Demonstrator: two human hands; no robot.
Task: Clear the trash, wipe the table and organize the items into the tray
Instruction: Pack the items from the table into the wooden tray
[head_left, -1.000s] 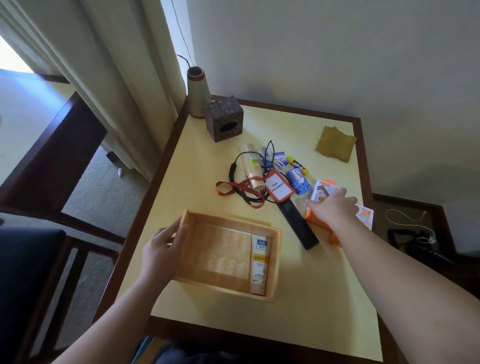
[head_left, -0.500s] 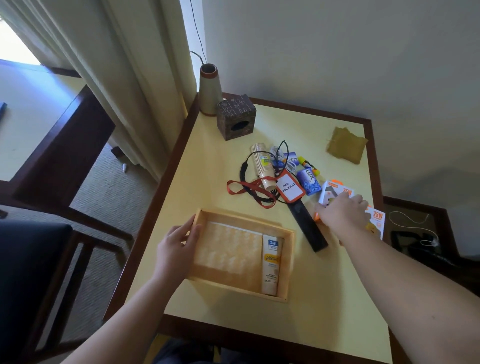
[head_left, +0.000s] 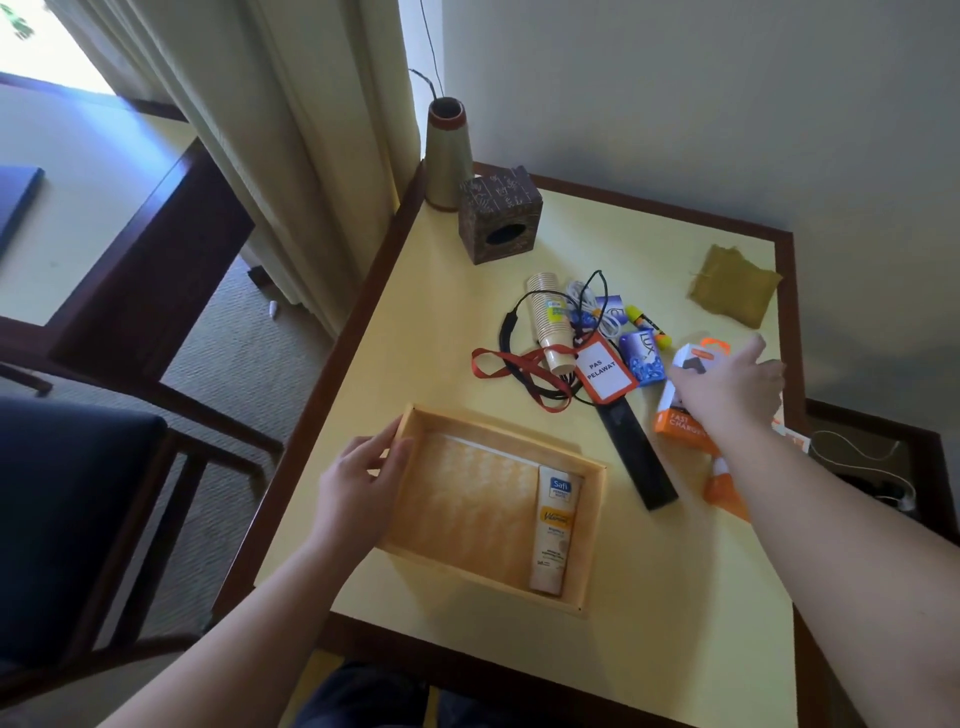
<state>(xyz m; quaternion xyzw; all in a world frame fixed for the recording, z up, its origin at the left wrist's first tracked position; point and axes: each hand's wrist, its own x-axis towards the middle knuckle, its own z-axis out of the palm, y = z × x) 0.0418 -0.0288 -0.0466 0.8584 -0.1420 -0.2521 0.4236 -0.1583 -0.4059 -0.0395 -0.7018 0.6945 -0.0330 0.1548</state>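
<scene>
The right hand (head_left: 727, 387) lies palm-down over the charger box (head_left: 684, 415), fingers spread across its top; whether the grip has closed on the box cannot be told. The left hand (head_left: 363, 478) steadies the tray (head_left: 498, 431), thumb and fingers pressed on its left wall. Risk one: a flat, spread grip on a smooth carton may slip during the lift, dropping the box onto the black remote (head_left: 636, 457) just left of the grip. Risk two: the orange packet (head_left: 724, 491) beneath the forearm, close behind the grip, could be dragged toward the table (head_left: 675, 597) edge as the arm withdraws. Risk three: the lanyard (head_left: 519, 371) and badge (head_left: 602, 374), further left of the grip, lie tangled with cords and could trail along if snagged. The charger box is white with an orange end panel printed "FAST CHARGE", rectangular and partly covered by the hand. The tray, well left of and nearer than the grip, holds one cream tube (head_left: 553, 530) against its right wall.
</scene>
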